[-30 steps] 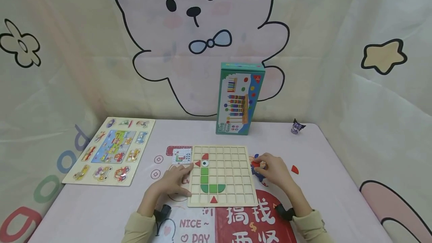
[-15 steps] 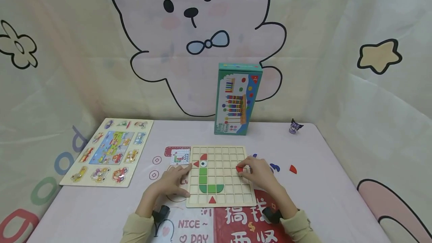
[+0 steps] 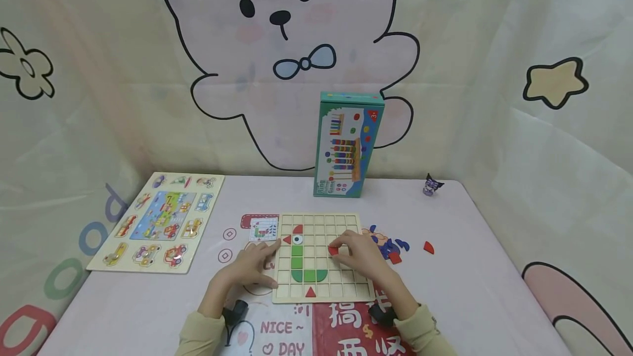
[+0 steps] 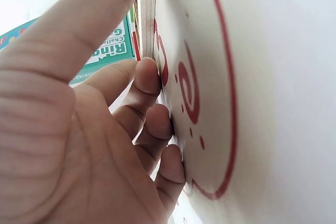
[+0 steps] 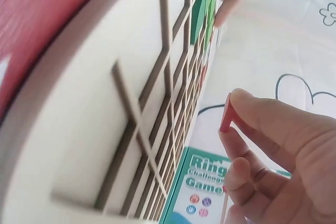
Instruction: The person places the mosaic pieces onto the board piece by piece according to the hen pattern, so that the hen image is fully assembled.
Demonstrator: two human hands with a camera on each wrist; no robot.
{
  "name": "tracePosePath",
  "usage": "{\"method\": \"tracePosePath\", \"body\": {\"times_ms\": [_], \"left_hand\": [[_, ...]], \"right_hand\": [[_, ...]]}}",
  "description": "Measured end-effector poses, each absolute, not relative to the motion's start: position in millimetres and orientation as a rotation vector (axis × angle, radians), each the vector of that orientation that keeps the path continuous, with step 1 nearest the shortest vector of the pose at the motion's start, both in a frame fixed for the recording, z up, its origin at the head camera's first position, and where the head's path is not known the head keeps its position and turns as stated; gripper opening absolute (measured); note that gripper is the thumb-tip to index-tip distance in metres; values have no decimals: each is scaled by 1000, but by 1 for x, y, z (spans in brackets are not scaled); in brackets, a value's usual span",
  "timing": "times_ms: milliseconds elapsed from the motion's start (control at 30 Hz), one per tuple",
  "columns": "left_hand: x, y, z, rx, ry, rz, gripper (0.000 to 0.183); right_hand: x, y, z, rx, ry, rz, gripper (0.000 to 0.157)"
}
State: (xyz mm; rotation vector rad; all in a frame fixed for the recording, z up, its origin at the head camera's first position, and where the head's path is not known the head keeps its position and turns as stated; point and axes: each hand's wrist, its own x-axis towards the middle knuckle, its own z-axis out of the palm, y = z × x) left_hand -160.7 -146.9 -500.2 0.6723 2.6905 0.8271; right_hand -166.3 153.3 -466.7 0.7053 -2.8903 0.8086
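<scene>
My right hand [image 3: 361, 254] pinches a small red puzzle tile [image 3: 333, 250] between thumb and fingertips, over the right half of the wooden grid board [image 3: 341, 291]. In the right wrist view the tile [image 5: 227, 116] is seen edge-on, held apart from the board's ridges. My left hand [image 3: 249, 267] rests at the board's left edge, thumb and index finger spread along it. Green tiles [image 3: 296, 263] form an L in the grid, below a white eye tile [image 3: 297, 239] and two red tiles. A red triangle [image 3: 310, 292] lies in the bottom row.
Blue tiles [image 3: 403, 244], a red square tile [image 3: 394, 257] and a red quarter-round tile [image 3: 428, 248] lie right of the board. A pattern card [image 3: 264, 229] lies at its upper left. Farther off are a picture puzzle board [image 3: 111, 249], a green box [image 3: 348, 144] and a small figurine [image 3: 432, 185].
My right hand has carried the red tile leftward from the loose pieces to over the grid board. The left hand stays at the board's edge.
</scene>
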Motion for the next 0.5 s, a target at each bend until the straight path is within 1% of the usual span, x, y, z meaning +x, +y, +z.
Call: {"method": "tracePosePath", "body": {"times_ms": [300, 500], "left_hand": [[-162, -148, -503, 671, 2697, 817, 99], [-162, -148, -504, 685, 2706, 805, 100]], "right_hand": [[-165, 133, -470, 769, -2957, 791, 19], [-165, 124, -471, 791, -3004, 753, 22]]}}
